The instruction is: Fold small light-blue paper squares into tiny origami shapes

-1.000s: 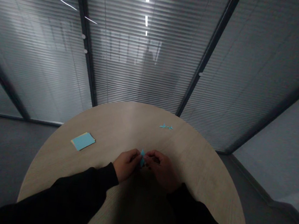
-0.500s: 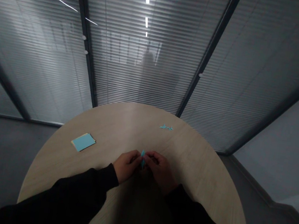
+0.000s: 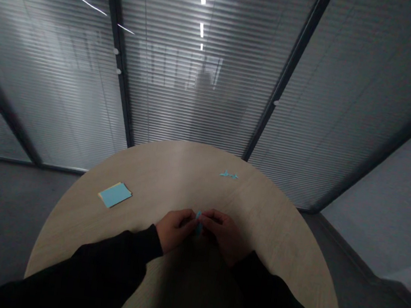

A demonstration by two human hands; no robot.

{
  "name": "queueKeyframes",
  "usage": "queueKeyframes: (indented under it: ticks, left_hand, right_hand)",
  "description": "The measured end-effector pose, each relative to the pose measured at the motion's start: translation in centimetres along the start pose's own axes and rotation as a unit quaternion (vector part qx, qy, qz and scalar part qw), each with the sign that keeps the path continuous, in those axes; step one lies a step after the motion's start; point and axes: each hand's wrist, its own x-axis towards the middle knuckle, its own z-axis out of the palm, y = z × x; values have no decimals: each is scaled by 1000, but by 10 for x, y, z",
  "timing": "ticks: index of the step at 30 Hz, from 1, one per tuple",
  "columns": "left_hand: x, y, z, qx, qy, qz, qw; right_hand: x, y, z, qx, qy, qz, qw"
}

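A small folded piece of blue paper (image 3: pixel 199 229) is pinched between my two hands above the near half of the table. My left hand (image 3: pixel 176 229) grips it from the left, thumb and fingers pressed together. From the right, my right hand (image 3: pixel 225 235) closes on the same paper. Fingers cover most of it, so its exact folded shape is hidden. Farther back and to the right lie small folded blue paper pieces (image 3: pixel 229 175), pointed in outline. A stack of blue paper sheets (image 3: pixel 115 195), with a yellowish edge showing beneath, rests on the left.
The round wooden table (image 3: pixel 172 175) carries all of this. Behind its far edge stand glass partitions with blinds (image 3: pixel 196 107), divided by dark frames. At the right is a pale wall (image 3: pixel 402 210).
The folded paper has shifted slightly right and tilted between my fingers, and less of its upper part shows. My left hand's fingertips have moved a little to the right.
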Motion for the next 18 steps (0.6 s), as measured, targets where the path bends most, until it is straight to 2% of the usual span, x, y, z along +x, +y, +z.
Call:
queueKeyframes:
  ticks: [8,13,18]
  left_hand:
    - [0,-1,0,-31,-9,3,999]
    - [-1,0,0,-33,-3,12,999]
    - [-1,5,1,-53,-1,0,999]
  right_hand:
    - [-1,1,-5,-19,-11,-4,1000]
    - [-2,-4,-1,-75,22,-41,996]
    - [-3,-6,4,-84,40,-56,994]
